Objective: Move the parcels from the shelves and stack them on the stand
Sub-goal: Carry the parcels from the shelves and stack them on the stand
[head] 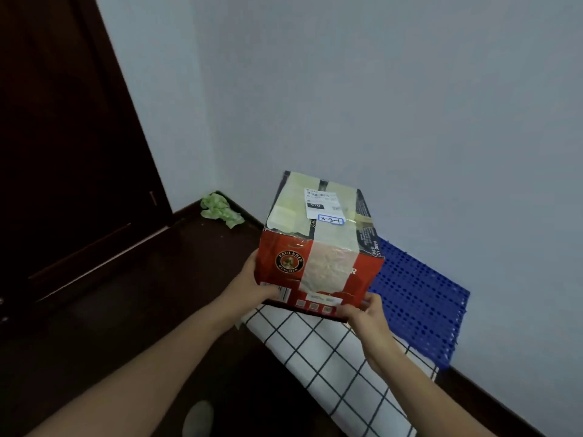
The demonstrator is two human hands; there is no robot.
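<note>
A dark brown wooden door (pixel 63 152) is on the left. A crumpled green cloth (pixel 220 209) lies on the floor in the far corner. The left hand (pixel 252 288) grips the near left corner of a red cardboard parcel (pixel 318 244). The parcel is taped shut, so what is inside cannot be seen. A white paper label (pixel 320 201) is stuck on top. The right hand (pixel 366 313) pinches its near right bottom edge. The parcel is over a white cloth with dark squares (pixel 331 357). The blue plastic stand with holes (pixel 419 304) is just to its right, by the wall.

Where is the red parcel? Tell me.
Head view, centre: the red parcel is held by the left hand and right hand above the checked cloth, beside the blue panel.
</note>
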